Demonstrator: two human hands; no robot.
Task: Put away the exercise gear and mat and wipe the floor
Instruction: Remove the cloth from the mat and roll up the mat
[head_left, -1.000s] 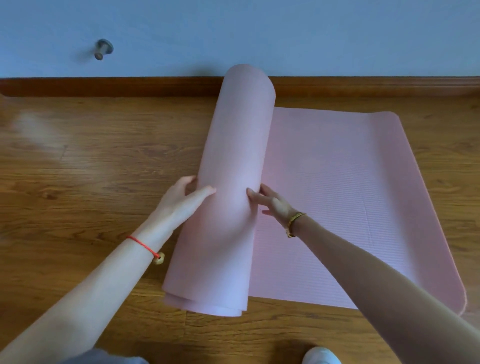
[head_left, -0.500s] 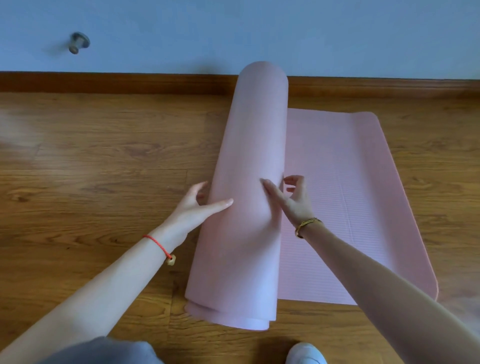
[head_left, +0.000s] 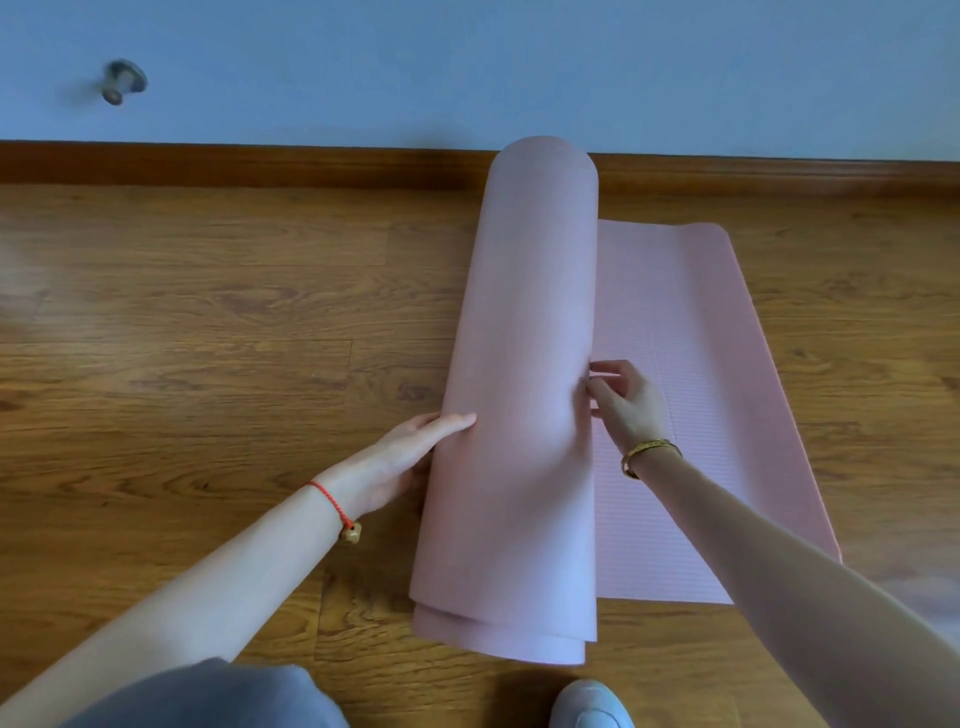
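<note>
Pink mat (head_left: 524, 395) is on the wood floor (head_left: 208, 312), partly rolled. Rolled part (head_left: 530, 291) runs from near the person out to the baseboard (head_left: 260, 166), its far end overlapping the baseboard in view. Near end shows loose layers, not tight. Flat part (head_left: 691, 374) lies to the right of the roll, flush on the floor, far right corner rounded.

Left hand (head_left: 410, 457): flat against the left flank of the roll, thumb straight and lying on the top surface, other fingers hidden behind the roll's curve. Not clenched, just pressing. Red string bracelet (head_left: 332, 501) with a bead on that wrist.

Right hand (head_left: 631, 405): at the right flank, right where the roll meets the flat part. Fingers (head_left: 605, 387) curled, tips against the roll (slight dent in the foam there). Can't tell if it's pinching the mat or only pushing on it. Gold bracelet (head_left: 649, 452) on that wrist.

Blue wall (head_left: 467, 62) behind, with a small round metal stopper (head_left: 122, 80) sticking out at upper left. Bottom edge: grey trouser knee (head_left: 208, 696) and the toe of a white shoe (head_left: 592, 706), just in front of the roll's near end.
</note>
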